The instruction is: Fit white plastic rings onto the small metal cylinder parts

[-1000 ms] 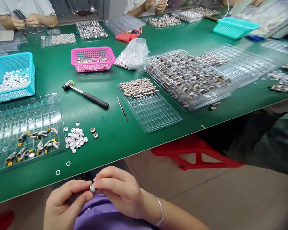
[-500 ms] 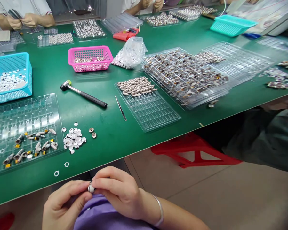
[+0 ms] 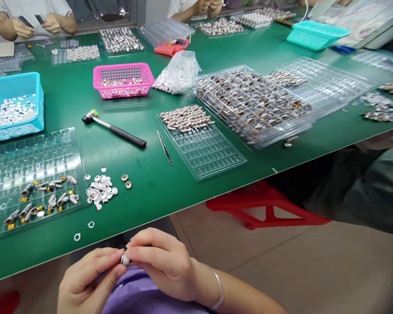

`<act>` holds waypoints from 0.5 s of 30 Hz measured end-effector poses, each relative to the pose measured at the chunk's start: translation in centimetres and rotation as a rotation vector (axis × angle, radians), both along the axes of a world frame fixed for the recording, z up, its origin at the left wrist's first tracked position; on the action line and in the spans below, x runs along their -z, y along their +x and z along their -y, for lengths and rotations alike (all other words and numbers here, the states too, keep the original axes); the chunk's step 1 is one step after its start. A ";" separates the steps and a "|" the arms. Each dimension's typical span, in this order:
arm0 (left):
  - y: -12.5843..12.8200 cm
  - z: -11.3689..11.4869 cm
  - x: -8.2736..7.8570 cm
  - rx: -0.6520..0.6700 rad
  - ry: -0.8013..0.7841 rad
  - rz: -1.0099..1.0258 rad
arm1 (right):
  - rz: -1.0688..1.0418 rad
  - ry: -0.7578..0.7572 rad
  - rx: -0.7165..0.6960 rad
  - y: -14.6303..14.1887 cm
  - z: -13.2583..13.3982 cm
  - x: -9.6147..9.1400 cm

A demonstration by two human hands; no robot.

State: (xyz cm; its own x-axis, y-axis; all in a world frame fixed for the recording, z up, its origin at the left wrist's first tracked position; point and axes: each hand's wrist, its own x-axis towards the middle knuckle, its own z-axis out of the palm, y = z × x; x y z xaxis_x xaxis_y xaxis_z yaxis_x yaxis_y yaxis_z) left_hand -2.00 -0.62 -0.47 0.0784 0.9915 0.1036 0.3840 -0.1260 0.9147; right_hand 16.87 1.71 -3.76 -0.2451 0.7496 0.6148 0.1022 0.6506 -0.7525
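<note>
A small round white part with a dark rim (image 3: 125,260) is pinched between my two hands, over my lap and just off the table edge. My left hand (image 3: 88,277) grips its left side between thumb and fingertips. From the right, my right hand (image 3: 165,264) closes on the same part, and the fingers hide much of it. On the table beyond lie a heap of small white caps (image 3: 100,189), two brown-lined caps (image 3: 126,181) and two thin white rings (image 3: 84,230). A clear tray (image 3: 57,148) holds several earphone-like shells with yellow tabs.
A hammer (image 3: 118,132), tweezers (image 3: 164,147) and a partly filled clear tray (image 3: 212,157) lie mid-table. Farther off are a blue basket (image 3: 36,117), a pink basket (image 3: 122,69) and stacked trays of parts (image 3: 255,104). A red stool (image 3: 242,209) stands below; people sit opposite.
My hands hold nearly the same place, with the small part turned or shifted slightly. Across the table, a person's two hands have moved apart, each with a dark piece.
</note>
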 end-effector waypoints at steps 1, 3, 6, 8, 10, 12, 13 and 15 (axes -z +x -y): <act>0.0 0.0 0.0 0.003 0.008 0.001 | 0.000 0.001 -0.001 0.0 0.0 0.0; -0.1 0.0 0.0 0.010 0.014 0.003 | 0.001 0.001 -0.006 0.1 0.0 0.0; -0.1 -0.1 -0.2 0.024 0.016 0.004 | 0.006 0.002 -0.013 0.1 -0.1 -0.1; 0.0 -0.1 -0.4 0.031 0.012 0.003 | 0.006 0.008 -0.013 0.1 -0.1 -0.1; 0.1 -0.2 -0.5 0.033 0.011 0.006 | -0.003 0.013 -0.009 0.0 -0.1 -0.2; 0.2 -0.3 -0.5 0.022 0.019 0.011 | -0.016 0.014 -0.003 -0.1 0.0 -0.1; 0.2 -0.3 -0.5 0.020 0.024 0.007 | -0.023 0.011 0.001 -0.1 0.0 -0.1; 0.2 -0.3 -0.5 0.029 0.044 -0.010 | -0.028 -0.003 0.000 -0.2 0.0 -0.1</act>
State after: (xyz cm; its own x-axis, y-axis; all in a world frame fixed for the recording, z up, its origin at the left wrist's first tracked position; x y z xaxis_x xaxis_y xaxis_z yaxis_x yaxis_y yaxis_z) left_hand -1.82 -0.27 0.06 0.1082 0.9833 0.1462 0.3890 -0.1772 0.9041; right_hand 16.68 1.74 -3.62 -0.2278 0.7513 0.6194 0.0809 0.6485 -0.7569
